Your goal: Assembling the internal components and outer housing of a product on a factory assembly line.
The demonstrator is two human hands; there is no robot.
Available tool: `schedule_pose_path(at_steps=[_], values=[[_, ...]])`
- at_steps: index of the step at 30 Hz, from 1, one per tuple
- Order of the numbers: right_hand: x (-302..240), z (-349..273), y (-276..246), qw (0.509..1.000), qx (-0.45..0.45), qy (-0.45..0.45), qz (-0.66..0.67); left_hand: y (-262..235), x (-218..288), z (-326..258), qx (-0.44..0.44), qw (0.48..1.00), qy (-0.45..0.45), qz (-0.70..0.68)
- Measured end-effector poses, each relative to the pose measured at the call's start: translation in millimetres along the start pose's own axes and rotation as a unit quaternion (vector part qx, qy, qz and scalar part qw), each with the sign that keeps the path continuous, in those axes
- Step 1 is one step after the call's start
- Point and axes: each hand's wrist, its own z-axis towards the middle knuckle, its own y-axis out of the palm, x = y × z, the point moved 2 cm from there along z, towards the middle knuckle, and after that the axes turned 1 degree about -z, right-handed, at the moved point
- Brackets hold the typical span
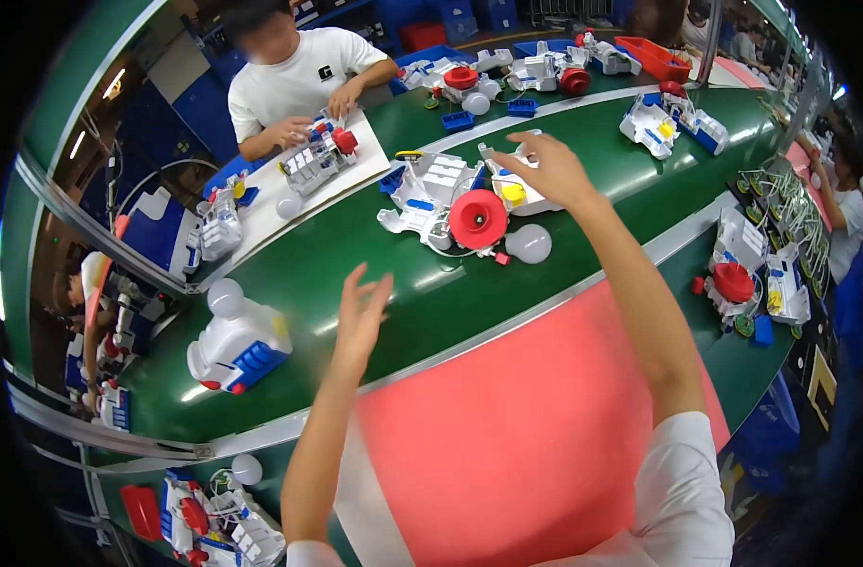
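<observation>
On the green conveyor belt, ahead of me, lies an opened white plastic device (pixel 441 175) with its shell halves spread. A red round funnel-like part (pixel 478 219) and a white ball (pixel 529 244) are at its near side. My right hand (pixel 548 168) reaches over the right shell half (pixel 530 200), fingers stretched and apart, the tips by its far edge; whether they touch it I cannot tell. Slightly blurred, my left hand (pixel 360 321) is raised over the belt's near side, fingers spread, holding nothing. Left of it stands a closed white device (pixel 242 340) with a blue ribbed panel and white ball on top.
A pink mat (pixel 507 416) covers my near work surface. Further opened devices lie at the lower left (pixel 219 520), the right (pixel 757 274) and the far right of the belt (pixel 672 123). Across the belt a person (pixel 304 94) handles another device (pixel 318 165) on a white board.
</observation>
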Motion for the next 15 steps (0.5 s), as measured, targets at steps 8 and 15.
schedule_pose_path(at_steps=[8,15], values=[[51,-39,23,0.97,-0.151,0.132,-0.139,73,-23,179,0.189,0.976,-0.107,-0.018],[46,-78,-3,0.995,-0.054,0.077,-0.016,103,6,149,0.31,0.943,0.101,-0.072]])
